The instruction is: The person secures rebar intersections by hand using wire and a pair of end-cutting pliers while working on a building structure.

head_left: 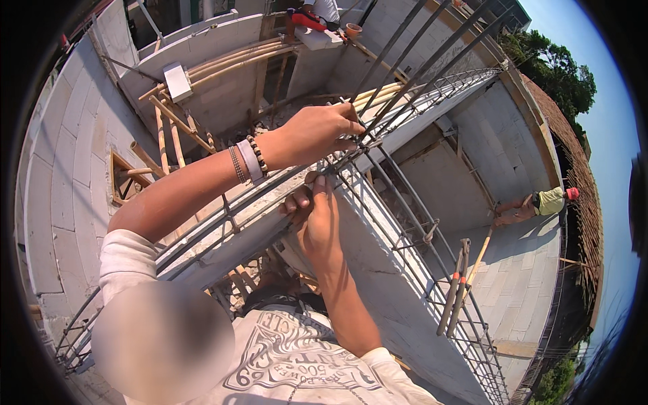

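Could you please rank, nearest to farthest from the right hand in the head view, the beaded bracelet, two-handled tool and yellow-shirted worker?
1. Beaded bracelet, upper left.
2. Two-handled tool, lower right.
3. Yellow-shirted worker, far right.

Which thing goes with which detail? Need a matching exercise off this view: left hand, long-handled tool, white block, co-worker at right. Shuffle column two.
Column one
1. Left hand
2. Long-handled tool
3. White block
4. Co-worker at right

Column two
A. By the bamboo poles, upper left
B. Red headwear
C. Bracelets at the wrist
D. At the rebar cage, orange-red bands on its handles

Pairs: 1-C, 2-D, 3-A, 4-B
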Action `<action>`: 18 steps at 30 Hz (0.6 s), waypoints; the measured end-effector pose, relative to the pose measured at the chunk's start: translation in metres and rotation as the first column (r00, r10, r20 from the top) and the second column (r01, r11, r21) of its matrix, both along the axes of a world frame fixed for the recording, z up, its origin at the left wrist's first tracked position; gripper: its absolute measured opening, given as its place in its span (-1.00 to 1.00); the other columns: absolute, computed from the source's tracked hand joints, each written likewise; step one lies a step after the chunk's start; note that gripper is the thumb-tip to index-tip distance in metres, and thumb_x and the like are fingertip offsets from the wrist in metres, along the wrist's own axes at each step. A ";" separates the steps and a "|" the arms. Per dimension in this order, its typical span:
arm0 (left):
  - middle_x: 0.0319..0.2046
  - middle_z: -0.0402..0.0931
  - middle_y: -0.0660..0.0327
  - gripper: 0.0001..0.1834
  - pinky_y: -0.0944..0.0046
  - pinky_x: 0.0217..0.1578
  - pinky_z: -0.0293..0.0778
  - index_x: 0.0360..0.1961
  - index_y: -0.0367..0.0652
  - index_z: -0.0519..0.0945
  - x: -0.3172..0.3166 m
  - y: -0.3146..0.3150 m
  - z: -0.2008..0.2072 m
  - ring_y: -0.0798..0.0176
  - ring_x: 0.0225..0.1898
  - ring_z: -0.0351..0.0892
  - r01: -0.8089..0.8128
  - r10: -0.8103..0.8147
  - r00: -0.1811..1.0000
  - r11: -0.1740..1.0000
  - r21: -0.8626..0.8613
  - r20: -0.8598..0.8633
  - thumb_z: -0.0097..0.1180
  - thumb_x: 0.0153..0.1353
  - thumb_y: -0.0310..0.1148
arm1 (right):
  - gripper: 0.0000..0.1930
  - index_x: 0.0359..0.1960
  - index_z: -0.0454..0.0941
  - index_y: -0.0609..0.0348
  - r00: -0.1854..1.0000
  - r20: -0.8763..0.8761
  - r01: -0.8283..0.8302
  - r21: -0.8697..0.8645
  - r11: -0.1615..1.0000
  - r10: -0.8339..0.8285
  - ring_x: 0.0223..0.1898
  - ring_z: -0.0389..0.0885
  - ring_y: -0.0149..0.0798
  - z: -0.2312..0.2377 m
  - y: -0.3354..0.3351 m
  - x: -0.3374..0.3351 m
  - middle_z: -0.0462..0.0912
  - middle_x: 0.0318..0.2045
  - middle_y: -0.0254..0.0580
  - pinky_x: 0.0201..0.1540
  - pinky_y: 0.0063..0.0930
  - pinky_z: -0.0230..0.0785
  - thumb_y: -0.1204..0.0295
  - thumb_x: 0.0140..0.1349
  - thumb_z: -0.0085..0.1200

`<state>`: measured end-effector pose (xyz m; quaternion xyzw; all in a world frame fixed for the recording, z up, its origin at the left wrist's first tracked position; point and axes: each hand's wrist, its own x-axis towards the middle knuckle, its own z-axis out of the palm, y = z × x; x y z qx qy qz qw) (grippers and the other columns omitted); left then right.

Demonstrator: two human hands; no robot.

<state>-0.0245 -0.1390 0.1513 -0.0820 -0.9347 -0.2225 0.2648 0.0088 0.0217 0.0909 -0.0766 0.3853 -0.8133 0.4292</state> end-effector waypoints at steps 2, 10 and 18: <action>-0.10 0.68 0.22 -0.73 0.14 -0.12 0.63 -0.02 -0.09 0.74 -0.004 -0.006 -0.004 0.05 -0.14 0.72 0.052 -0.054 0.995 0.998 -0.030 -0.086 0.27 0.29 -0.29 | -0.70 -0.12 0.37 0.04 1.000 -0.004 0.028 0.059 0.998 -0.028 -0.51 0.32 -0.40 0.000 0.003 0.002 0.21 -0.57 -0.48 -0.33 -0.40 0.37 0.09 0.63 -0.21; -0.27 0.71 0.18 -0.91 0.08 -0.21 0.62 -0.20 -0.08 0.70 -0.008 -0.011 -0.002 0.02 -0.24 0.72 0.015 -0.016 0.999 0.999 -0.029 -0.042 0.19 0.31 -0.42 | -0.73 -0.01 0.45 0.08 0.981 0.125 0.149 0.013 0.989 -0.149 -0.67 0.05 -0.55 0.013 0.021 -0.008 0.19 -0.62 -0.49 -0.60 -0.59 0.06 0.16 0.62 -0.15; -0.39 0.70 0.13 -0.87 0.02 -0.29 0.57 -0.23 -0.05 0.71 -0.014 -0.015 0.009 -0.02 -0.29 0.72 -0.044 0.039 0.997 0.997 0.068 0.073 0.21 0.32 -0.28 | -0.79 -0.04 0.43 0.30 0.718 0.664 0.180 -0.466 0.867 0.208 -0.72 0.03 -0.55 0.068 0.039 -0.042 0.20 -0.69 -0.48 -0.68 -0.61 -0.11 0.45 0.61 -0.28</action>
